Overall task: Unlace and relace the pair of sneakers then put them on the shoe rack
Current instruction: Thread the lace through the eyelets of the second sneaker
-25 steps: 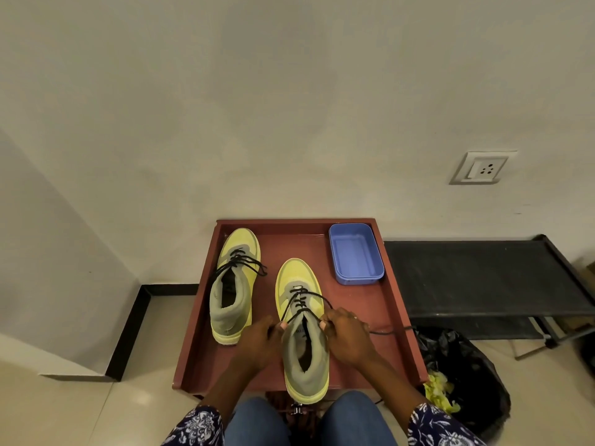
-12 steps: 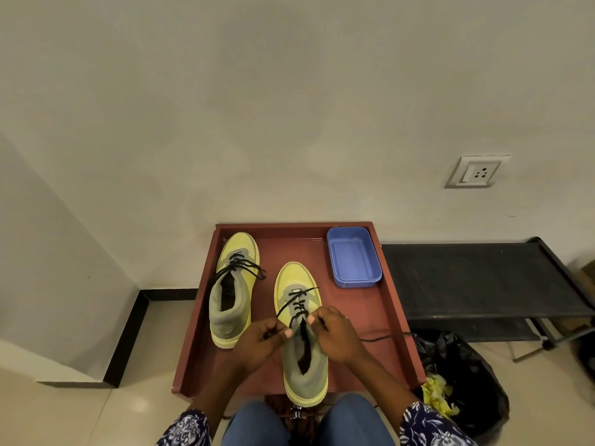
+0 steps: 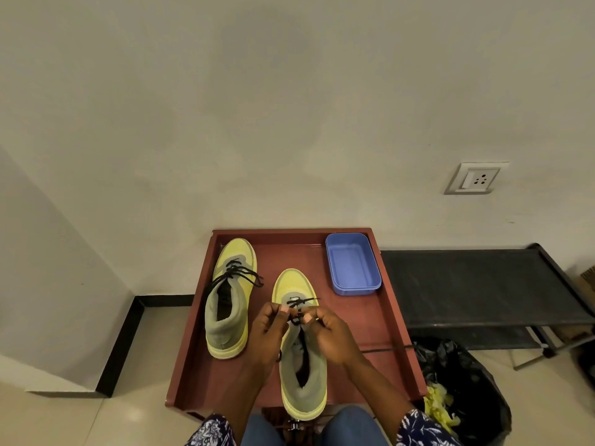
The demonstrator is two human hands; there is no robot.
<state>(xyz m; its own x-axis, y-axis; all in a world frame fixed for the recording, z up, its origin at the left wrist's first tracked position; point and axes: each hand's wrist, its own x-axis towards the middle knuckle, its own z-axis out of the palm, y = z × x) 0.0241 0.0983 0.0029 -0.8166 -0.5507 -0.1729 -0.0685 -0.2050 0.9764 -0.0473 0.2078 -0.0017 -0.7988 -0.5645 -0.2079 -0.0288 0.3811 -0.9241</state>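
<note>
Both grips, left hand (image 3: 269, 329) and right hand (image 3: 328, 333), pinch the lace (image 3: 297, 312).
Uneven pulling could drag the near sneaker (image 3: 301, 358) askew.

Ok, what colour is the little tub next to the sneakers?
Blue; the tub shows in the head view.

One head-worn wide-angle view looks forward and steeply down from above the person's knees at a red tray (image 3: 391, 320) in the lower centre of the frame (close, within arm's reach); wall (image 3: 257, 107) fills the upper half, a black rack (image 3: 476, 284) lies at right.
</note>
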